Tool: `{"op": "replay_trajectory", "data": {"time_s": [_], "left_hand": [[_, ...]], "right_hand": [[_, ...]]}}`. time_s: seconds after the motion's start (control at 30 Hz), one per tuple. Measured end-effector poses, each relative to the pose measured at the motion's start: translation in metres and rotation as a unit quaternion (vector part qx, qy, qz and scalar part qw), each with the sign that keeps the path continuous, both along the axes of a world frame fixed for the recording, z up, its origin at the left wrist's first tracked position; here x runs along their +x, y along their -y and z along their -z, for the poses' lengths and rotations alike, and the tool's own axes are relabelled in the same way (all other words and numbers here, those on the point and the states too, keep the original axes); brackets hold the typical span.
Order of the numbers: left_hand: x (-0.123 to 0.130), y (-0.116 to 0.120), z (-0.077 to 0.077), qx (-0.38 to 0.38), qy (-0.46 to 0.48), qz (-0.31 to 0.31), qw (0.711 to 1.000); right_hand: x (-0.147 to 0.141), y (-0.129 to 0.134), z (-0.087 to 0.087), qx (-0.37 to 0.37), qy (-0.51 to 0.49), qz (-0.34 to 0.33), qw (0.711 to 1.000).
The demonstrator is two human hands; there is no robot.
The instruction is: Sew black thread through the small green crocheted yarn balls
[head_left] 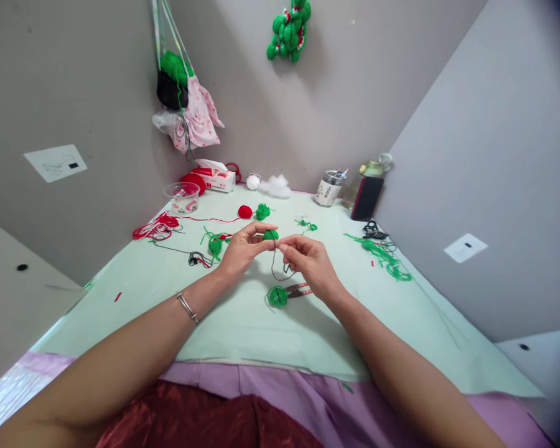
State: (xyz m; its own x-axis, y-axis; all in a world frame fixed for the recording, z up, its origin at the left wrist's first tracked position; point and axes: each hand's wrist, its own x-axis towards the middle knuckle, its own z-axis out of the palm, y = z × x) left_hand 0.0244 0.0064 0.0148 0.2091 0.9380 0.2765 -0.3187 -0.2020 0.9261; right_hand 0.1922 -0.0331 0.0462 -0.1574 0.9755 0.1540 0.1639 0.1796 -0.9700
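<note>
Above the middle of the table my left hand (243, 249) is closed on a small green yarn ball (271, 235), between thumb and fingers. A dark thread (273, 261) runs down from the ball and loops toward my right hand (308, 258). The right fingertips are pinched beside the ball, close to the left thumb; what they grip is too small to make out. Just below, on the table, lies another green yarn ball (277, 297) touching the blades of small scissors (299, 290).
A green piece (215, 246) lies left of my hands, with red yarn (158, 226) beyond. At the back stand a clear tub (182, 200), a tissue box (219, 180), a pen tin (329, 188) and a phone (368, 198). Green strands (386, 258) lie right.
</note>
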Motion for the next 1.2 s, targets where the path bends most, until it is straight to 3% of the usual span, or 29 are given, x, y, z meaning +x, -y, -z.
{"op": "replay_trajectory", "data": {"time_s": [0.27, 0.73, 0.93, 1.2], "left_hand": [[0.007, 0.005, 0.002, -0.031, 0.034, 0.016, 0.999], [0.004, 0.009, -0.004, 0.007, -0.003, -0.024, 1.000], [0.005, 0.007, 0.002, -0.006, 0.009, -0.008, 1.000], [0.006, 0.008, 0.001, -0.036, 0.047, 0.020, 0.998]], "right_hand": [[-0.005, -0.003, 0.013, 0.041, -0.027, 0.015, 0.999], [-0.002, 0.002, 0.001, 0.012, -0.015, 0.010, 1.000], [-0.006, 0.000, 0.007, 0.046, -0.026, 0.030, 0.998], [0.001, -0.006, 0.008, 0.040, -0.012, -0.003, 0.999]]}}
